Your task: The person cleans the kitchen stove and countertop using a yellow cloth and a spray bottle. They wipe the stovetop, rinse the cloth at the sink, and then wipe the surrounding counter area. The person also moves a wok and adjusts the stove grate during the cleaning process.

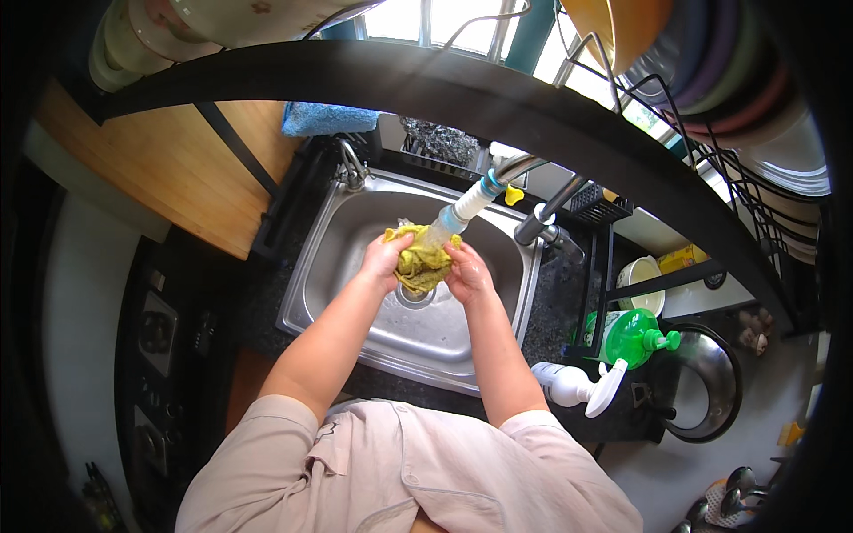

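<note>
A wet yellow cloth (421,263) is bunched between my two hands, over the drain of the stainless steel sink (400,326). My left hand (384,260) grips its left side, with the thumb on top. On the opposite side, the fingers of my right hand (468,272) hold the other edge. Just above the cloth hangs the white and blue faucet nozzle (466,205), and water runs from it onto the fabric. Parts of the fingers are hidden behind the cloth.
A black rack frame (400,73) arches over the sink. To the right stand a white spray bottle (566,384), a green pump bottle (630,338) and a metal pan (730,393). A small tap (351,170) rises at the sink's back left corner. A stove (156,360) is at the left.
</note>
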`<action>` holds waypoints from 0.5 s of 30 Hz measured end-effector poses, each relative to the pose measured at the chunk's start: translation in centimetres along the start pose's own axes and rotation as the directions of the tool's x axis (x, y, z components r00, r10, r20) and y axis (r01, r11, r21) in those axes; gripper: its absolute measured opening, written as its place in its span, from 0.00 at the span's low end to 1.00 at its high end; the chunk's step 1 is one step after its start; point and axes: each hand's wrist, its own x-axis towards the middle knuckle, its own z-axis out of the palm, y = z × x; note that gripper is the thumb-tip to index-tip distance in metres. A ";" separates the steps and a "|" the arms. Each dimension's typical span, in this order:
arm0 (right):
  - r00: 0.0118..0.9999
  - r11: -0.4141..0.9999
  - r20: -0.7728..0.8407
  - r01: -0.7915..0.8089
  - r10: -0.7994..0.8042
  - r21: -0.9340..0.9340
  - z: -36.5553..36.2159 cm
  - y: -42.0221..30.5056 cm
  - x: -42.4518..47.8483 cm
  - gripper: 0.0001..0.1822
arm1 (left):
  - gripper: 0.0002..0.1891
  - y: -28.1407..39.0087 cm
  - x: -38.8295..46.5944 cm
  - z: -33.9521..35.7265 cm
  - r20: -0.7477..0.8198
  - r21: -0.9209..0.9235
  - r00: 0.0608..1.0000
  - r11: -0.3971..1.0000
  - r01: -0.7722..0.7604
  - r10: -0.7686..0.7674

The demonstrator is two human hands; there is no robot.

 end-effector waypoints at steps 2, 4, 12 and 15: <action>0.983 0.986 -0.165 -0.054 0.080 0.157 -0.8 0.9 0.8 0.19 | 0.12 0.4 0.5 0.2 -0.058 -0.142 0.996 0.988 0.062 -0.071; 0.930 0.971 -0.313 -0.133 0.191 0.198 2.9 0.8 -1.2 0.19 | 0.12 0.1 0.2 0.6 -0.107 -0.192 0.992 0.978 -0.081 0.062; 0.934 0.942 0.346 -0.040 -0.083 0.334 -2.5 5.1 5.3 0.19 | 0.16 -2.7 -2.9 3.4 0.173 0.820 0.784 0.353 -0.450 0.596; 0.894 0.914 0.405 0.013 -0.192 0.405 -2.8 6.4 5.0 0.18 | 0.16 -2.2 -4.3 5.4 0.254 0.867 0.740 0.193 -0.460 0.623</action>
